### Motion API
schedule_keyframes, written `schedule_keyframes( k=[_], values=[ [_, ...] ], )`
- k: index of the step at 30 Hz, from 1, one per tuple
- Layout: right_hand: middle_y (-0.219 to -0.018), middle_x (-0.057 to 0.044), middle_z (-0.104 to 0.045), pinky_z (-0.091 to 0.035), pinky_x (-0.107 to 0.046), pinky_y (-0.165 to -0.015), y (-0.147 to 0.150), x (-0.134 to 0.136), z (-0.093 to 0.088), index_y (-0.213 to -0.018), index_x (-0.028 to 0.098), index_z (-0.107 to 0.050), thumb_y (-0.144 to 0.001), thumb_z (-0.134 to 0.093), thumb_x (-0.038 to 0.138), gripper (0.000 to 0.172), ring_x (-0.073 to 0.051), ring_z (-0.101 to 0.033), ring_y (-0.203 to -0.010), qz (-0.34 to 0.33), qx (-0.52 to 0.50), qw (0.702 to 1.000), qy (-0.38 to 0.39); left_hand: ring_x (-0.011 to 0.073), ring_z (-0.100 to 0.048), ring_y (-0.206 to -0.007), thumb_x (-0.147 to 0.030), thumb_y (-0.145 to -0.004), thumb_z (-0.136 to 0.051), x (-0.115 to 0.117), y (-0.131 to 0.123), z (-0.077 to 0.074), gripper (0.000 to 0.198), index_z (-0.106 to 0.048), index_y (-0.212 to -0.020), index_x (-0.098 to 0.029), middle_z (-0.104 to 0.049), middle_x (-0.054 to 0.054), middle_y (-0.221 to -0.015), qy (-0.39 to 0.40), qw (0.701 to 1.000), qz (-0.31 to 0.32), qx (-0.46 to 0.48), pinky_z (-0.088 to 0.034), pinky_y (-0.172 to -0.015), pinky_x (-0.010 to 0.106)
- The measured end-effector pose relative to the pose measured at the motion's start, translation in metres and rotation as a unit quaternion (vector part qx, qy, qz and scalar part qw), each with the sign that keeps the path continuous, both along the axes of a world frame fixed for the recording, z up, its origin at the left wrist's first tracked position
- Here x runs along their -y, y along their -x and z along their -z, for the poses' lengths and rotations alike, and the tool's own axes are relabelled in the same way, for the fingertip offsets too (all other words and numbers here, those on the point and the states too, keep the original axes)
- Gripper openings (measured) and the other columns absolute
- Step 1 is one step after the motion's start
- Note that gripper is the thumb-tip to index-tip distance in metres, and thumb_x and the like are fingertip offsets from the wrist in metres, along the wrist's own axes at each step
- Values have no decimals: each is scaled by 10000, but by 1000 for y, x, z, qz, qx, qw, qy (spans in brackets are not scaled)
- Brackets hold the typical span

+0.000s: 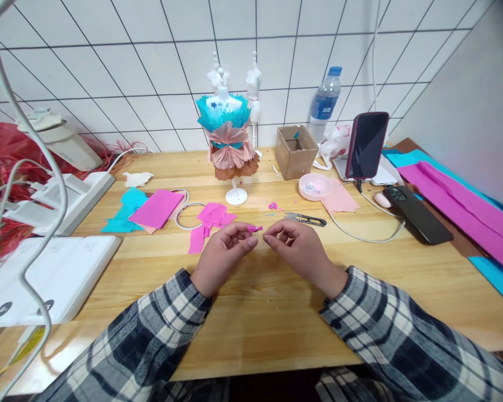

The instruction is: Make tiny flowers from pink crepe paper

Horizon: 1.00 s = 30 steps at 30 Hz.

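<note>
My left hand [228, 251] pinches a small twisted piece of pink crepe paper [255, 229], its end poking out past the fingertips. Close by on the right, my right hand [297, 248] has thumb and forefinger pressed together; what they hold, if anything, is too small to make out. Cut pink paper pieces [213, 215] lie just beyond my left hand. Black thread snips [305, 218] rest behind my right hand, beside a small pink flower with a bead [273, 206]. Farther back stands a mini dress form [232, 128] dressed in teal, light pink and brown paper ruffles.
A pink dish of beads [304, 191], a cardboard box [295, 156] and a water bottle [327, 103] stand at the back right. Phones [419, 215] and long paper strips [465, 206] lie right. A power strip [77, 195] and white cable [31, 134] occupy the left.
</note>
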State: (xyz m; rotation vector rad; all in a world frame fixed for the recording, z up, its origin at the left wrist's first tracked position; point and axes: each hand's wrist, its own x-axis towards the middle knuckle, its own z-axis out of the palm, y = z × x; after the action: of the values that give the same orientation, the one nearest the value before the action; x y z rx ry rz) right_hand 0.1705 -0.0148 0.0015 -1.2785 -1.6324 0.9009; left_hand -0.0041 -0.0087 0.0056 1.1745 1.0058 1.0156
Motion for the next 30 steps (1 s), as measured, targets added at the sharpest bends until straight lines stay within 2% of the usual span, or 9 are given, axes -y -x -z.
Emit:
schedule_keyframes(
  k=[4,7,10,13,17,20,24,26,30],
  values=[
    [-602,30,-549,-347,-203,-424,6,3,1,-769,175,-593,-795,-608,311,139,-76,-427,-455,21,-83,995,60,88,-571,-716,-277,-674,-783,0,-5,8,234,-676,-851,-168,-648,-13,-763,51,995,-17,81,-447,-708,207],
    [-782,-1,-604,-383,-203,-457,3,5,0,-941,182,-591,-810,-580,262,154,-73,-452,-505,36,-59,998,-14,91,-578,-721,-265,-673,-782,0,-6,7,204,-666,-806,-164,-666,-8,-779,50,996,-26,63,-449,-712,210],
    [-919,-25,-627,-423,-214,-522,-3,4,-1,-1047,210,-608,-804,-594,231,244,-95,-496,-608,3,29,995,-99,93,-574,-703,-255,-670,-779,0,-3,2,213,-669,-829,-167,-658,-16,-758,28,999,-17,14,-447,-689,210],
    [-807,-16,-640,-429,-225,-552,-6,2,-1,-908,216,-666,-815,-601,238,116,-119,-529,-658,-27,78,989,-124,105,-575,-698,-269,-685,-758,1,-2,-2,180,-672,-799,-158,-659,-4,-745,4,999,3,-40,-453,-675,220],
    [-694,4,-614,-415,-230,-552,-4,1,0,-802,205,-672,-793,-615,207,58,-111,-527,-617,-20,79,991,-107,116,-575,-681,-279,-689,-740,1,-2,-4,161,-670,-748,-145,-657,9,-714,-26,995,-1,-95,-460,-659,230],
    [-658,19,-583,-396,-225,-523,-2,1,-2,-771,191,-654,-757,-623,190,34,-93,-493,-557,-12,50,997,-54,118,-570,-658,-297,-695,-733,0,-1,-2,176,-669,-746,-141,-645,13,-697,-41,992,-7,-117,-460,-633,230],
    [-563,51,-501,-346,-208,-446,0,-2,-2,-733,184,-596,-746,-625,262,84,-79,-431,-477,0,-75,993,96,107,-568,-662,-299,-696,-747,-3,5,3,296,-674,-953,-171,-619,0,-760,-81,984,-82,-134,-471,-634,225],
    [-539,69,-472,-318,-197,-410,1,-2,-2,-740,187,-572,-743,-639,324,152,-68,-397,-433,-22,-179,964,198,134,-600,-759,-295,-695,-753,-4,6,4,327,-683,-996,-187,-646,31,-875,-99,982,-77,-142,-497,-701,250],
    [-586,75,-477,-301,-158,-399,4,0,-1,-803,184,-588,-705,-718,353,234,-42,-382,-444,-103,-357,854,364,195,-617,-892,-301,-737,-720,-2,1,1,184,-739,-877,-182,-675,78,-928,-116,985,-5,-130,-506,-799,311]
  ],
)
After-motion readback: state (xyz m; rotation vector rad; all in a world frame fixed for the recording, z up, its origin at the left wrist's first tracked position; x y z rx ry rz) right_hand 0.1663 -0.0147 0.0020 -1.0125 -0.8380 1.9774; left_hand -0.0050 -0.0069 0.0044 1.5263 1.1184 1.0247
